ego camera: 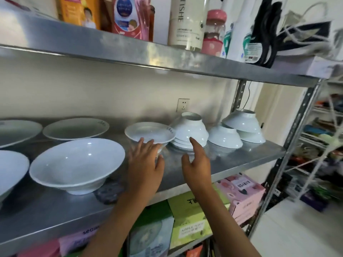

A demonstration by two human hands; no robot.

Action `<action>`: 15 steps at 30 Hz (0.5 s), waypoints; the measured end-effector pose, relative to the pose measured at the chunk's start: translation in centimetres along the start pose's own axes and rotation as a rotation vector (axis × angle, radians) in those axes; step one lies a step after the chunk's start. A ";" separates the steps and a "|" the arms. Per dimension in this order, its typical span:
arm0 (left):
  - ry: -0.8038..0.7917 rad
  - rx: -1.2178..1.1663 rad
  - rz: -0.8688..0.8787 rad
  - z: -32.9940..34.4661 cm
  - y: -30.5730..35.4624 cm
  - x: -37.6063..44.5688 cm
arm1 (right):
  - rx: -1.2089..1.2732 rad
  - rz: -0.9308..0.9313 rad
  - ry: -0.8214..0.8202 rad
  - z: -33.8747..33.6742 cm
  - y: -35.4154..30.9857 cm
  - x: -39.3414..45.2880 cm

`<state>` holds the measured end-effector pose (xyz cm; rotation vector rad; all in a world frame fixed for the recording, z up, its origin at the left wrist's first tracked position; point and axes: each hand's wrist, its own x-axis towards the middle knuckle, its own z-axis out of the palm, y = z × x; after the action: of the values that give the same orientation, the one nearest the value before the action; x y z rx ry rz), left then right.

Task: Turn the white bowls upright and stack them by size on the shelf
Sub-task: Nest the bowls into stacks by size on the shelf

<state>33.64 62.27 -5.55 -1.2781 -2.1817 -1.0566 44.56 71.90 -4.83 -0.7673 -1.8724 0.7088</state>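
1. Now the left hand is up at the upright small bowl, fingers spread and fairly straight, fingertips touching its near rim and underside; nothing curled round it.
2. Right hand hangs loose, index finger extended, its tip in front of the lower side of the upside-down bowl stack; actual contact I can't tell. It grasps nothing.
3. That stack sits just right of the small bowl, touching it or nearly so, foot rings pointing up.
4. Further right of the small bowl: a lone inverted bowl, then a tilted pair of inverted bowls near the rack post.
5. Left of the small bowl, nearer the shelf edge, stands a big upright bowl; behind it a wide shallow bowl.
6. All of this rests on the steel shelf, and a wall socket shows behind the small bowl.
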 end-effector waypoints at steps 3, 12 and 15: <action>-0.092 0.122 -0.148 2.1 -0.5 2.5 | 0.014 0.000 -0.024 -0.2 1.6 0.8; -0.178 0.317 -0.139 6.3 -2.1 6.5 | 0.038 -0.063 -0.109 0.8 5.0 4.2; -0.188 0.430 -0.183 6.5 -1.7 7.0 | 0.065 -0.112 -0.135 1.5 5.5 6.4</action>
<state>28.88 70.74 -5.78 -1.0287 -2.5266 -0.4950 42.08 80.02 -5.99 -0.5811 -1.9874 0.7624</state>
